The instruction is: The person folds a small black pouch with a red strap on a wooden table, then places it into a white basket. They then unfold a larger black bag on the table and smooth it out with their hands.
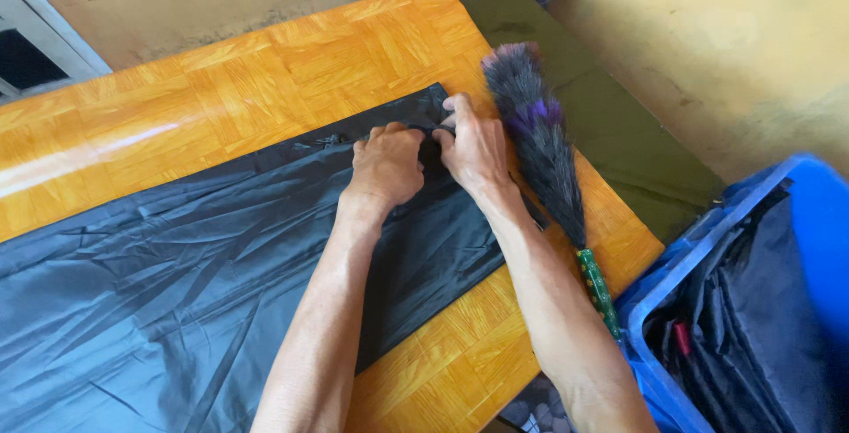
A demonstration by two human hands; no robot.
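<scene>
Orange parquet-patterned wooden tabletop [265, 70], concrete floor around it. Large crinkled black plastic sheet [177, 283] lies flat across the table, its far end under my hands. My left hand [386, 166] is curled, fingers pinching the sheet's edge. My right hand [478, 145] is also closed on that edge, touching the left. Grey-and-purple feather duster with green handle [539, 150] lies just beside my right wrist. Blue plastic bin [659, 380] stands at the table's right, holding dark sheeting.
</scene>
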